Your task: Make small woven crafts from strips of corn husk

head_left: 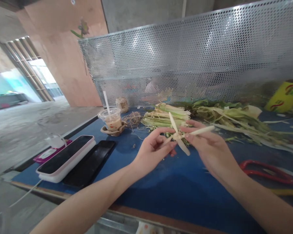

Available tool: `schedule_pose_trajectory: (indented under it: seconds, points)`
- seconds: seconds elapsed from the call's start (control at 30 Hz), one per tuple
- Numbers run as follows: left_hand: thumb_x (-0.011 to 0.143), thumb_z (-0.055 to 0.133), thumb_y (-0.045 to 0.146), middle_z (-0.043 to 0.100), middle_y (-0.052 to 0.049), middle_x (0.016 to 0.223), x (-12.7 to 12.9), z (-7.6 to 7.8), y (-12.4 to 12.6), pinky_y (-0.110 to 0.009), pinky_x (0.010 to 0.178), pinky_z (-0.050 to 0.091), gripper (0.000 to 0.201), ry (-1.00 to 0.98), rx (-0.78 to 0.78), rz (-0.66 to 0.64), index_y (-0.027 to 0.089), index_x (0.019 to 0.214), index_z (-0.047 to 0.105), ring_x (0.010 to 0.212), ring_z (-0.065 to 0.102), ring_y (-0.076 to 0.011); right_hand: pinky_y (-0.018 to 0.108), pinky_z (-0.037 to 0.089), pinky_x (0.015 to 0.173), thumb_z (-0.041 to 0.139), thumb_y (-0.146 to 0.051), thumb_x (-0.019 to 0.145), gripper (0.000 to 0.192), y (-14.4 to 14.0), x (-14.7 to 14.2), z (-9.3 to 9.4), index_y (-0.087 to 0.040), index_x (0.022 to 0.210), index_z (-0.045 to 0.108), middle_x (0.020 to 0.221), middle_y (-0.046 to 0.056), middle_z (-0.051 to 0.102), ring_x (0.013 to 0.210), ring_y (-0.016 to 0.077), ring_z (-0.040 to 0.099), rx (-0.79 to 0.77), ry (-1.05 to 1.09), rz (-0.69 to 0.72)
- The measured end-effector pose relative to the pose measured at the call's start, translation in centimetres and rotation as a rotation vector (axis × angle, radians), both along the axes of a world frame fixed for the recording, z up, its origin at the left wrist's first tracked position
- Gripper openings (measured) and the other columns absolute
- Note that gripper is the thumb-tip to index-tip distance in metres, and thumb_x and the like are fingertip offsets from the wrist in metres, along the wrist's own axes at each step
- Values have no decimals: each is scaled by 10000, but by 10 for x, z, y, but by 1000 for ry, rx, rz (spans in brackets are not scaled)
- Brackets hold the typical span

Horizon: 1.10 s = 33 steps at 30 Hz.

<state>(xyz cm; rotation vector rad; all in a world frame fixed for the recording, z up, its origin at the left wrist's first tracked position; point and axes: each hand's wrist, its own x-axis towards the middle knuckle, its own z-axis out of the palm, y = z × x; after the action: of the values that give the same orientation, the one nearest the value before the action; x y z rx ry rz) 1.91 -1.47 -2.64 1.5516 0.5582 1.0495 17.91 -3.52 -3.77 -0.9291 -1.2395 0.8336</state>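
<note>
Pale plant strips, likely corn husk, form a small cross [178,136] with several arms, held above the blue table [166,195]. My left hand [156,144] pinches one arm between thumb and fingers. With thumb and fingertips, my right hand [205,139] grips the cross near its centre, and one long arm lies across that hand. Just behind my hands lies a stack of pale green husk pieces [166,113]. Farther right is a heap of longer, looser leaves [229,117].
At the left are a cup with a straw [111,120] in a cardboard holder, a tangle of twine [132,119], a black phone [90,164] and a pink-edged device [67,157]. Red-handled scissors [266,172] lie by my right forearm. A perforated metal panel [185,58] stands behind.
</note>
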Motion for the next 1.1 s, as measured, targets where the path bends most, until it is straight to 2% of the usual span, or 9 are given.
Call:
schedule_pose_trajectory:
  seconds: [0.13, 0.27, 0.37, 0.5, 0.63, 0.77, 0.97, 1.1]
  points:
    - [710, 648, 182, 625, 19, 623, -3, 4, 0, -200, 556, 437, 348, -26, -54, -154, 190, 1011, 476, 606, 599, -109, 383, 365, 945, 650, -363, 705, 136, -4, 0, 5, -358, 829, 706, 1235, -24, 525, 1289, 248, 253, -37, 3, 115]
    - [698, 661, 169, 673, -25, 768, -6, 6, 3, -202, 606, 443, 373, 43, -95, -298, 180, 1040, 512, 766, 634, -144, 434, 308, 986, 631, -382, 722, 154, -7, -1, 6, -359, 857, 702, 1198, -5, 567, 1330, 241, 143, -69, -21, 197]
    - [742, 627, 201, 672, -27, 737, -7, 4, 4, -173, 516, 414, 372, 122, -83, -312, 176, 1090, 500, 687, 646, -132, 482, 230, 1023, 647, -413, 696, 179, -6, 0, 5, -338, 845, 710, 1105, 27, 624, 1337, 248, 109, -88, -63, 174]
    - [781, 583, 281, 664, -24, 638, -4, 0, 1, -159, 401, 358, 344, 171, -128, -335, 162, 1083, 465, 518, 637, -132, 483, 219, 1034, 629, -435, 705, 190, -4, -1, 3, -333, 844, 709, 1106, 27, 623, 1331, 247, 144, -146, -104, 182]
    - [783, 574, 320, 664, -10, 606, -2, 1, -2, -154, 379, 368, 293, 150, -169, -279, 166, 1012, 476, 489, 638, -138, 477, 216, 1036, 613, -440, 720, 165, -2, -2, 1, -331, 796, 712, 1112, 20, 624, 1320, 235, 192, -127, -109, 186]
    - [790, 552, 350, 678, -19, 637, -1, 3, -4, -166, 378, 396, 208, 97, -178, -230, 156, 838, 495, 477, 637, -139, 492, 221, 1025, 615, -428, 724, 164, -1, -2, 2, -304, 752, 720, 1066, 35, 649, 1313, 250, 212, -89, -101, 161]
    - [800, 550, 307, 678, -20, 651, -4, 2, -4, -182, 432, 429, 169, 36, -155, -251, 150, 783, 492, 503, 645, -137, 466, 251, 1015, 633, -392, 718, 133, -3, 5, 8, -294, 720, 723, 978, 38, 677, 1276, 254, 297, -58, -13, 98]
    - [810, 533, 317, 659, -27, 631, -6, 2, -5, -195, 454, 435, 189, 50, -146, -274, 135, 765, 508, 524, 645, -141, 443, 310, 979, 639, -373, 714, 111, -2, 8, 10, -299, 731, 720, 1047, 20, 651, 1234, 263, 361, -30, -19, 108]
